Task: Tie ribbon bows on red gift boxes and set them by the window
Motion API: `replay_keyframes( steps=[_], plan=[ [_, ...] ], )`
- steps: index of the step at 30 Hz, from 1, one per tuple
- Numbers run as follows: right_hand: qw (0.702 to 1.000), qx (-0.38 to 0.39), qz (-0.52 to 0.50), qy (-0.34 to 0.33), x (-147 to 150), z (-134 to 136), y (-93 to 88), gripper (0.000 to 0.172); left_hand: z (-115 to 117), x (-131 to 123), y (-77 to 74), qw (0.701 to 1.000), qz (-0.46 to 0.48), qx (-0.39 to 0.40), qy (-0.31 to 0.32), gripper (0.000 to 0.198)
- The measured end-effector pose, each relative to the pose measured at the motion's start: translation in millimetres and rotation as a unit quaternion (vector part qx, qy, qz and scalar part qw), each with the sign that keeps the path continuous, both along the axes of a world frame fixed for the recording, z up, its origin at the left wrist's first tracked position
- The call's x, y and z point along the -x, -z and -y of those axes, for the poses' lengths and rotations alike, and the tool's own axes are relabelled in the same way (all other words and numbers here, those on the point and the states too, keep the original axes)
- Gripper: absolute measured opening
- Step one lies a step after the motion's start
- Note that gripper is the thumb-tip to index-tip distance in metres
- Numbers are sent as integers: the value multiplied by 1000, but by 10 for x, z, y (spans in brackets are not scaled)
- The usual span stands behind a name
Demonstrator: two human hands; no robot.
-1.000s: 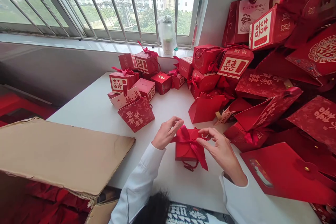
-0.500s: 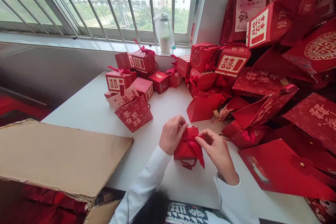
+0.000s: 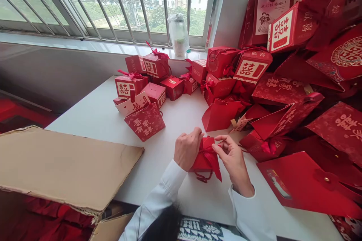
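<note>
A small red gift box [image 3: 199,165] stands on the white table before me, with a red ribbon [image 3: 208,153] tied in a bow across its top. My left hand [image 3: 187,150] is closed at the box's left side, knuckles up; its fingertips and whatever they grip are hidden. From the right, my right hand [image 3: 233,162] pinches the ribbon between thumb and forefinger, the other fingers curled loosely. One ribbon tail hangs down the box's right front. A dark red cord handle [image 3: 204,177] pokes out at the near side.
Several red boxes [image 3: 130,86] stand at the back of the table [image 3: 93,109]. A high heap of red boxes and bags [image 3: 283,116] fills the right. An open cardboard carton [image 3: 68,169] holding red items is at lower left. On the windowsill is a plastic-wrapped cup [image 3: 178,37].
My left hand has turned so its back faces up and its fingertips are now hidden. My right hand stays on the ribbon, shifted slightly. The view has moved a little.
</note>
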State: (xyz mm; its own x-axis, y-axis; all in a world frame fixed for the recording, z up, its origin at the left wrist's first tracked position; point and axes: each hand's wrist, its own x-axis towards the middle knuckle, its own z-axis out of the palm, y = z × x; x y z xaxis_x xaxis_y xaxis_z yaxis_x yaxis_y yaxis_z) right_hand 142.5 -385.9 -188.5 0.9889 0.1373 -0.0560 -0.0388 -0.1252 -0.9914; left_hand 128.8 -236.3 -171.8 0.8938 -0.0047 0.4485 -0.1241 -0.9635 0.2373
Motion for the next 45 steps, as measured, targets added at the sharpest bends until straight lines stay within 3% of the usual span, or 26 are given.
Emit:
replay_keyframes(
  steps=[16, 22, 24, 26, 28, 30, 32, 35, 39, 45],
  plan=[
    [989, -136, -55, 36, 71, -77, -38, 41, -35, -42, 23, 999, -22, -30, 11, 22],
    [986, -147, -69, 37, 69, -74, -45, 43, -48, -45, 18, 1000, -21, -8, 13, 20],
    [987, -141, -70, 29, 65, -68, -50, 43, -72, -4, -19, 999, -1, 37, 11, 18],
    [988, -136, -69, 20, 60, -62, -57, 42, -112, 77, -74, 992, 41, 107, 43, 17],
    [989, -132, -69, 13, 56, -54, -62, 43, -158, 191, -129, 979, 69, 149, 119, 15],
    [989, -128, -70, 6, 48, -45, -66, 43, -192, 312, -164, 969, 61, 134, 199, 15],
    [990, -126, -69, -2, 39, -38, -66, 42, -195, 410, -167, 965, 45, 99, 238, 20],
    [989, -129, -70, -8, 23, -34, -61, 41, -148, 471, -128, 973, 48, 48, 221, 27],
    [988, -134, -73, -7, 12, -37, -54, 42, -80, 438, -80, 977, 32, 15, 209, 22],
    [988, -138, -69, -16, 24, -34, -56, 40, -144, 417, -76, 964, 36, 100, 242, 28]
  ],
)
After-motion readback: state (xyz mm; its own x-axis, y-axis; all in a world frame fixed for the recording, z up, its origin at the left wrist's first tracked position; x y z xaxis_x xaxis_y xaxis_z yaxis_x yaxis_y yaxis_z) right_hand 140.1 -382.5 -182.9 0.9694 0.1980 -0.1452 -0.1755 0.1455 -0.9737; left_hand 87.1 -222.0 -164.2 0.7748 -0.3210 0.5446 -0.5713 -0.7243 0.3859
